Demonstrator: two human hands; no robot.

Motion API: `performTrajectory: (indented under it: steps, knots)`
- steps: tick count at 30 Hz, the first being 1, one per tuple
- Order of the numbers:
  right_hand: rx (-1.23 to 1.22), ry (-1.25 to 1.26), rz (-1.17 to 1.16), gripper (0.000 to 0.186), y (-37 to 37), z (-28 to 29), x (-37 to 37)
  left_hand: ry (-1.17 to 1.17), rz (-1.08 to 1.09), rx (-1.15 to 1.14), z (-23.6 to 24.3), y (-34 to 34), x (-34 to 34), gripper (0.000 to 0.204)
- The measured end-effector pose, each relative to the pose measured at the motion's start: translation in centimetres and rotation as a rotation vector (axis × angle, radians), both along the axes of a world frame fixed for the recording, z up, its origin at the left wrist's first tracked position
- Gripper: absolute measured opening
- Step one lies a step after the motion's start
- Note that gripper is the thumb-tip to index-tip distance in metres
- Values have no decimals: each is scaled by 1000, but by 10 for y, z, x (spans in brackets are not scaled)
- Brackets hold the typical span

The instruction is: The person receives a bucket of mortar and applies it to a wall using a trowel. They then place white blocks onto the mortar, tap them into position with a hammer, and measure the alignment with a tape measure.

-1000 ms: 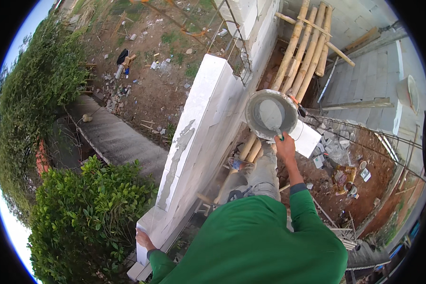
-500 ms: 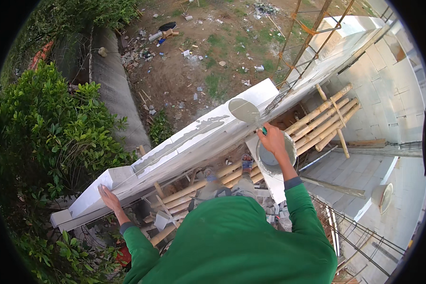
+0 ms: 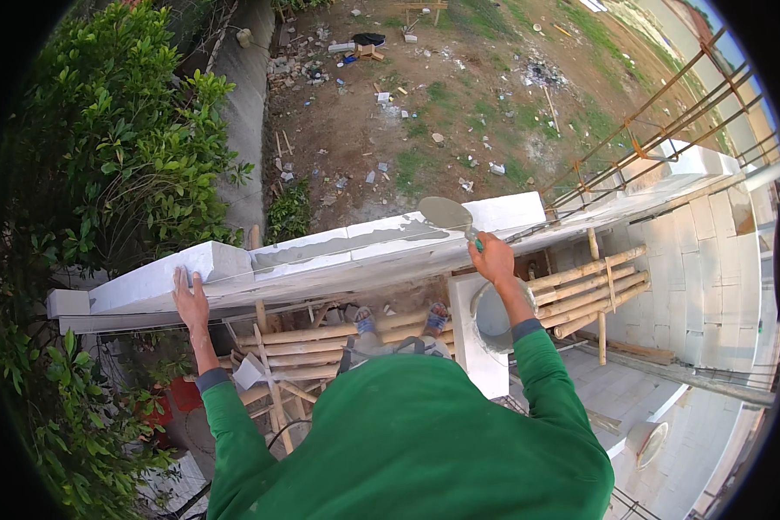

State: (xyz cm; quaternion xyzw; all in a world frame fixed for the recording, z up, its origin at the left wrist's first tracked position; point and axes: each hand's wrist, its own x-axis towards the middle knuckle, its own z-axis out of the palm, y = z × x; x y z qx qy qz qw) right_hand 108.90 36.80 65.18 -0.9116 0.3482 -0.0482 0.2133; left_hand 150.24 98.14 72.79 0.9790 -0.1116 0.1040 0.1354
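My left hand (image 3: pixel 190 298) lies with fingers outstretched against a white block (image 3: pixel 173 279) at the left end of the wall. My right hand (image 3: pixel 493 260) grips the green handle of a trowel (image 3: pixel 445 211), whose rounded, grey mortar-covered blade is over the top of the block wall (image 3: pixel 511 211). A strip of grey mortar (image 3: pixel 321 243) runs along that top, with a thin string along it. Below my right forearm, a bucket (image 3: pixel 494 330) of grey mix rests on a white slab (image 3: pixel 477 373), partly hidden by the arm.
Bamboo poles (image 3: pixel 312 348) form a scaffold under my sandalled feet. Steel rebar cages (image 3: pixel 650 139) rise at the upper right. Block walls (image 3: pixel 702 277) drop away at the right. Beyond the wall lie dirt ground with debris (image 3: pixel 407 130), a concrete strip (image 3: pixel 238 139) and leafy bushes (image 3: pixel 130 147).
The view has swung round to face the wall. The trowel has come out of the bucket and moved above the wall's top. My left hand has stayed on the end block, its fingers shifting.
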Motion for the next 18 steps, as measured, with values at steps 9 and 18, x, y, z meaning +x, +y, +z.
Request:
performTrajectory:
  steps: [9, 18]
  knots:
    - [20, 14, 214, 32, 104, -5, 102, -39, -31, -50, 20, -8, -13, 61]
    - [66, -3, 446, 26, 238, -6, 212, -112, -39, -86, 23, -5, -17, 62]
